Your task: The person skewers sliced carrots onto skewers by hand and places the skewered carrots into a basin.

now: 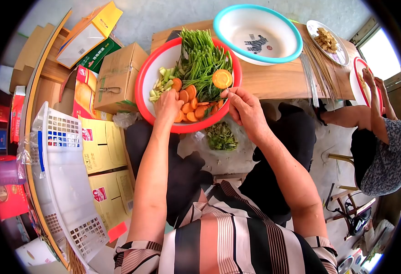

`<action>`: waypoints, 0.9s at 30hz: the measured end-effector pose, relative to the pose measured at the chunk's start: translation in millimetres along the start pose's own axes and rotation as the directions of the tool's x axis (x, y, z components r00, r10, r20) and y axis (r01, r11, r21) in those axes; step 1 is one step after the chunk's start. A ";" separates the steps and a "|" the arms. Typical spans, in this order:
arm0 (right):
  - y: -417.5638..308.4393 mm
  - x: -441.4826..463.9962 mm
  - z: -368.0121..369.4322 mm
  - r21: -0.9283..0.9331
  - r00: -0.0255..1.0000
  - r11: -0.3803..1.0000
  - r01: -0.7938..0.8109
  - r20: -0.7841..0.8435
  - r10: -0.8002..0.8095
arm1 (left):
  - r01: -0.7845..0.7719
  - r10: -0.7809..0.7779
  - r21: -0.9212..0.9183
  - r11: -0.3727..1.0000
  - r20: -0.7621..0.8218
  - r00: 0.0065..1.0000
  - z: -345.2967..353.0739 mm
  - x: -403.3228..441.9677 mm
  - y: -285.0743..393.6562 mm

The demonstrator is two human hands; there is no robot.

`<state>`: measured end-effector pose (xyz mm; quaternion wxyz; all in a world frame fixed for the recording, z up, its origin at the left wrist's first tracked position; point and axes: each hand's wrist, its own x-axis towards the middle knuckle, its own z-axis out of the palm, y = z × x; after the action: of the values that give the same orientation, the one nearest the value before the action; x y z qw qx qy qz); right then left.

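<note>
My left hand (167, 107) reaches into a red-rimmed basin (143, 98), its fingers curled down against the carrot slices (190, 93); what they hold is hidden. Over the basin's right rim, the thumb and fingers of my right hand (247, 111) are pinched together. One round carrot slice (222, 79) shows just above those fingertips; whether something thin joins it to them I cannot make out. Long green stems (203, 57) fill the back of the basin, and pale green chopped pieces (163, 81) lie at its left.
On the wooden table (278, 84) stand a blue-rimmed basin (296, 45), thin metal skewers (309, 77), wooden sticks (323, 71) and a plate (343, 57) of brown pieces. Another person (383, 141) works at right. Boxes (118, 75) and a white plastic basket (63, 182) stand left; a bag of greens (222, 136) lies below.
</note>
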<state>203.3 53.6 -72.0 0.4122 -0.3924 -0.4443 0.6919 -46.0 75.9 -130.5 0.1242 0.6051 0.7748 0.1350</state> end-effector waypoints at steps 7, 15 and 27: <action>-0.1 -0.2 1.2 -0.033 0.999 0.999 0.012 0.035 -0.011 | -0.061 0.006 0.343 0.937 0.159 0.987 2.5 -20.3 -0.4; 1.6 -1.5 6.5 -0.068 0.998 0.998 -0.009 0.063 0.014 | -0.059 0.058 0.005 0.998 0.135 0.989 8.3 -2.6 -18.7; 22.9 -10.6 26.6 -0.291 0.974 0.955 -0.059 0.191 0.119 | 0.256 0.097 -0.847 -0.466 0.239 0.966 -4.6 14.5 -8.2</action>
<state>177.8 30.0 -83.7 0.2716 -0.3930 -0.5609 0.6762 -58.5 87.9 -129.5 0.6696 0.1535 0.3116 0.6564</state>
